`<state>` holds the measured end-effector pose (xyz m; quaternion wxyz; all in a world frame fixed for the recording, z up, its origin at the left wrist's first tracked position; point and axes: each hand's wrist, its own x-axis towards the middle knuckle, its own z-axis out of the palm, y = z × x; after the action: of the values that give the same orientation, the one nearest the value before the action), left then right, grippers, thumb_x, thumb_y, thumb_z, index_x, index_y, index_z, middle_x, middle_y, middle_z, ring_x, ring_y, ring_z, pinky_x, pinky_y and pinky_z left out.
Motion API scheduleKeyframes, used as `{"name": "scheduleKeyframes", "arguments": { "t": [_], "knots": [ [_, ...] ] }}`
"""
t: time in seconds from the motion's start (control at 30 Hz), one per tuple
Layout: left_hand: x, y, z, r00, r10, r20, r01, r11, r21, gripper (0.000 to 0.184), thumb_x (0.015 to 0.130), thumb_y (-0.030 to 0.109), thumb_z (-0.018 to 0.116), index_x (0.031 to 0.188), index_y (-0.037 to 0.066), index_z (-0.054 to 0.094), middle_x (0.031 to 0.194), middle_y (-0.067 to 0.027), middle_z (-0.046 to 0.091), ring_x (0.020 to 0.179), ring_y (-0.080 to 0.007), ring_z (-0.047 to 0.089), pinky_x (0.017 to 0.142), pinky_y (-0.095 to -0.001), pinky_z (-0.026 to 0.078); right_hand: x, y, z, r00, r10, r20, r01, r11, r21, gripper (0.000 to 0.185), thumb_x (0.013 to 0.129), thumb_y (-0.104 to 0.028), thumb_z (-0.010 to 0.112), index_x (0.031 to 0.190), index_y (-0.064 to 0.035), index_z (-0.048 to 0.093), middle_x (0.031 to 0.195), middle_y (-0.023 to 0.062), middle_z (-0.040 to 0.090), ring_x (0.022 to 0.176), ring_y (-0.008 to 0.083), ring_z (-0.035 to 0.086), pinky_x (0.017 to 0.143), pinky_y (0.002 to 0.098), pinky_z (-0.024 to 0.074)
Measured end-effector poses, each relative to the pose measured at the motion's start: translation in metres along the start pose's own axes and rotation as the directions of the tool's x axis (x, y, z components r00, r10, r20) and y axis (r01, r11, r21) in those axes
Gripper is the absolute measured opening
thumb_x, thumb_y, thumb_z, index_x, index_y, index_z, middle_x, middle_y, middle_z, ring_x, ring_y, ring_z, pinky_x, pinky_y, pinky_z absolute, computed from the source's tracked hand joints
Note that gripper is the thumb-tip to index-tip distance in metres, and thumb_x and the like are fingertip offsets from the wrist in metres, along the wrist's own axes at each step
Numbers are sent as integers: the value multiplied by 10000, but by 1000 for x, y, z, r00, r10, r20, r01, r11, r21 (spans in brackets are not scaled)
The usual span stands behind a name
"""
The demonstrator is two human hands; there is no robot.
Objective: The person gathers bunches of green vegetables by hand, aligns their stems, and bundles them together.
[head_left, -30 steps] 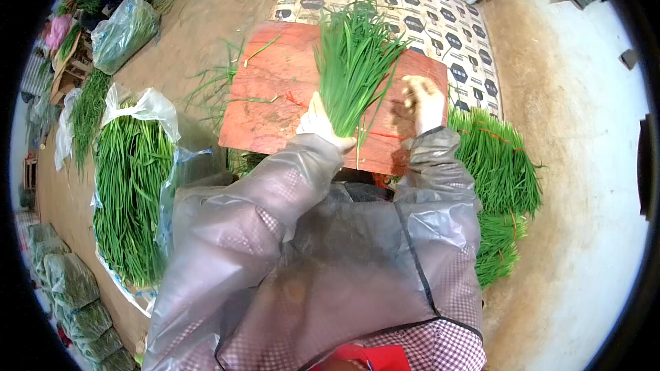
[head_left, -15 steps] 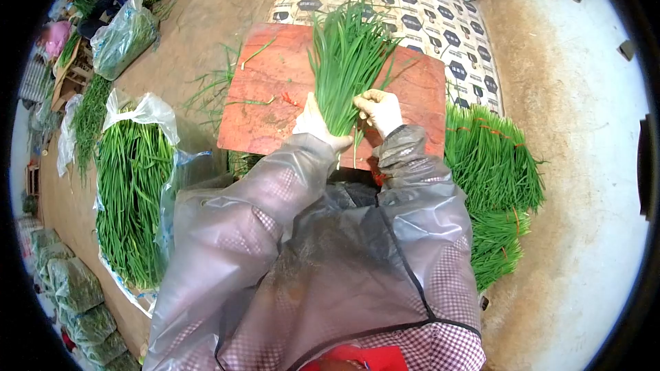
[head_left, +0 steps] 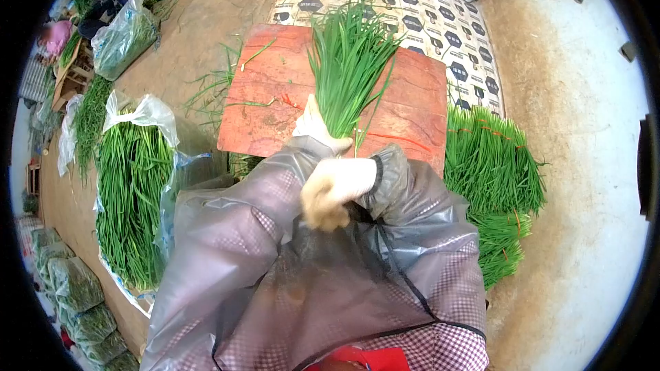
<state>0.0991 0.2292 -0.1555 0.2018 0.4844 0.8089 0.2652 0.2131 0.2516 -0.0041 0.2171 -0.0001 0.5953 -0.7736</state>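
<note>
Left hand (head_left: pixel 313 126) grips leafy bunch (head_left: pixel 349 69) near base; right hand (head_left: pixel 331 189) blurred, can't tell its grip. Bunch looks light, floppy, bruisable; best held low.

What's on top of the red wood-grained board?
A bunch of long green leaves, held in the left hand, spreads over the red wood-grained board, hiding the surface beneath. Loose green stems and thin red strips are also visible.
</note>
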Motion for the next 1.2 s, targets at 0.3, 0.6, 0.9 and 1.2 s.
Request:
{"name": "scheduleKeyframes", "arguments": {
  "t": [0.3,0.6,0.9,1.2],
  "knots": [
    [-6,21,-14,998,-60,24,59,997,51,1288,537,459,785,1469,-18,35,1433,-237,296,1291,-402,330,1087,-433,302,11,13,-175,95,-459,-883,-657,637,-402,402,767,-430,680,872,-44,631,787,139,666,766,297,653,705,392,499],
    [-5,16,-11,997,-65,35,64,998,29,1248,555,445,774,1474,2,55,1430,-230,303,1283,-397,338,1078,-457,299,9,24,-202,104,-339,-935,-640,697,-324,350,730,-394,626,881,-90,710,870,174,672,896,361,634,802,436,495],
    [-5,16,-14,998,-51,47,49,998,37,1234,559,432,765,1474,2,57,1423,-232,313,1254,-406,362,1057,-463,322,8,33,-205,250,-39,-968,259,966,28,107,776,-97,615,734,-38,695,553,41,568,364,93,380,333,255,257],
    [-5,18,-21,993,-78,91,77,997,11,1256,557,431,780,1481,15,39,1453,-237,278,1298,-395,328,1085,-452,301,-19,-39,-136,134,-412,-901,185,904,-386,589,903,-199,591,1412,-19,356,1131,141,644,528,93,578,449,208,432]
  ]
}}
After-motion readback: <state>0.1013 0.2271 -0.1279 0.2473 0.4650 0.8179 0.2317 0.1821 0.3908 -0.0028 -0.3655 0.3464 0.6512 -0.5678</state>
